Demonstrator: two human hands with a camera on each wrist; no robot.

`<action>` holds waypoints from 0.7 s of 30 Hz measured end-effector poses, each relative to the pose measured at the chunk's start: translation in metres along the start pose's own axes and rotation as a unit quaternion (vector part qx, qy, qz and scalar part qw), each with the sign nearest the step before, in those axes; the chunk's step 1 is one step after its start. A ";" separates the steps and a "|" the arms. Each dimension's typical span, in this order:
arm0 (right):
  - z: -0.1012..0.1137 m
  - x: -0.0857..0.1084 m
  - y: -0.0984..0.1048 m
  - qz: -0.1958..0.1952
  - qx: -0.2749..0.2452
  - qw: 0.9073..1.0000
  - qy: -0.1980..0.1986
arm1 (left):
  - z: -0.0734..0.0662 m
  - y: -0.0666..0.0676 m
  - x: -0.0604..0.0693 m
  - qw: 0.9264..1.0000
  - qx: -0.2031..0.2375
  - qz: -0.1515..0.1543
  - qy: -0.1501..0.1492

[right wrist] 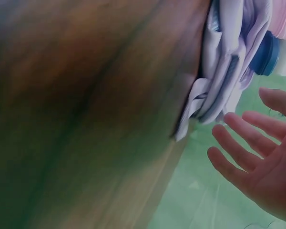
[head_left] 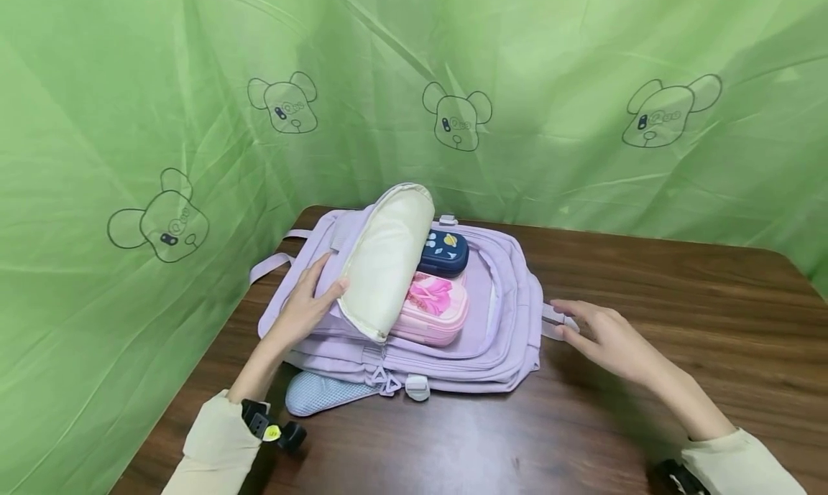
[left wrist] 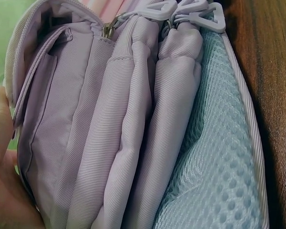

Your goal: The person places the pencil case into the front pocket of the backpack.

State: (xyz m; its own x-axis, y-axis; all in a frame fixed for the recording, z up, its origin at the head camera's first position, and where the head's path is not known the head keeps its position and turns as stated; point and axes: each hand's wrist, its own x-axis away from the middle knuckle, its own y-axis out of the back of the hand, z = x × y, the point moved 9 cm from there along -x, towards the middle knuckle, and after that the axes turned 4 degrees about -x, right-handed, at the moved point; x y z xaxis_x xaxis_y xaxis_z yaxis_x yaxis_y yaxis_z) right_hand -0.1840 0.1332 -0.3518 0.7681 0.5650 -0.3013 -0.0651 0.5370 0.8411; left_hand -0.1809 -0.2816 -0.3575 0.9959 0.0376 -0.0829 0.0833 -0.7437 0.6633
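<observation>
A light purple backpack [head_left: 520, 301] lies flat on the table, its front pocket unzipped. The pocket's flap [head_left: 388, 265] is folded back and shows a cream lining. On the bag, partly covered by the flap, are a pink case [head_left: 435, 312] with a flower-like picture and a navy case [head_left: 446, 253] with small printed shapes. My left hand [head_left: 302, 310] rests on the flap's purple outer side, fingers spread and thumb by its edge. My right hand [right wrist: 262, 148], fingers extended, is beside a pale strap [head_left: 555, 322] at the bag's right end, gripping nothing.
Brown wooden table [head_left: 698, 322] extends to the right and front. Green curtain [head_left: 530, 49] with bear drawings hangs along the back and left. A blue mesh side pocket [head_left: 330, 393] and triangular zipper pulls [head_left: 386, 381] lie at the bag's near side.
</observation>
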 end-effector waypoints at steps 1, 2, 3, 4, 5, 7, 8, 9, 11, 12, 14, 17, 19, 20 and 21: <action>-0.003 0.003 0.000 0.002 -0.002 1.000 -0.006 | 0.001 0.000 0.000 1.000 0.001 0.000 0.003; -0.007 0.006 -0.001 0.006 -0.005 1.000 -0.014 | 0.001 0.000 0.000 1.000 -0.001 0.001 0.004; -0.010 0.009 -0.002 0.013 -0.009 1.000 -0.024 | 0.001 0.000 0.000 1.000 -0.001 0.002 0.004; -0.015 0.012 -0.003 0.020 -0.012 0.999 -0.036 | 0.001 -0.001 0.000 1.000 -0.002 0.004 0.005; -0.019 0.016 -0.005 0.029 -0.014 0.998 -0.048 | 0.001 -0.001 0.000 1.000 -0.004 0.005 0.005; -0.026 0.022 -0.008 0.048 -0.018 0.996 -0.069 | 0.002 -0.001 0.000 1.000 -0.003 0.007 0.005; -0.029 0.024 -0.010 0.059 -0.019 0.995 -0.078 | 0.002 -0.001 -0.001 1.000 -0.003 0.008 0.005; -0.032 0.027 -0.012 0.070 -0.019 0.994 -0.084 | 0.002 -0.001 -0.001 1.000 -0.002 0.008 0.005; -0.036 0.031 -0.015 0.089 -0.017 0.991 -0.096 | 0.002 -0.001 -0.001 1.000 -0.003 0.008 0.005; -0.037 0.033 -0.017 0.100 -0.016 0.990 -0.099 | 0.002 -0.001 -0.001 1.000 -0.004 0.009 0.004; -0.040 0.036 -0.021 0.117 -0.016 0.987 -0.109 | 0.003 0.000 -0.002 1.000 -0.004 0.009 0.002; -0.041 0.040 -0.024 0.135 -0.023 0.983 -0.119 | 0.003 0.000 -0.002 1.000 0.000 0.011 0.000; -0.041 0.041 -0.025 0.139 -0.036 0.982 -0.120 | 0.003 -0.001 -0.002 1.000 0.005 0.012 0.000; -0.040 0.042 -0.025 0.139 -0.043 0.982 -0.118 | 0.003 -0.001 -0.002 1.000 0.005 0.012 0.000; -0.040 0.043 -0.025 0.139 -0.051 0.982 -0.117 | 0.002 -0.001 -0.002 1.000 0.006 0.012 0.000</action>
State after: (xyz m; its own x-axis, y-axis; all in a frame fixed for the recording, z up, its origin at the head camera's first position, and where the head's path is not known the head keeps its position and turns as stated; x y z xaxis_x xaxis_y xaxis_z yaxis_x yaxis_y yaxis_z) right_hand -0.1752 0.1689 -0.4038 0.8360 0.5458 0.0558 -0.3479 0.4487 0.8232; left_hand -0.1832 -0.2827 -0.3597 0.9975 0.0193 -0.0679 0.0592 -0.7518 0.6567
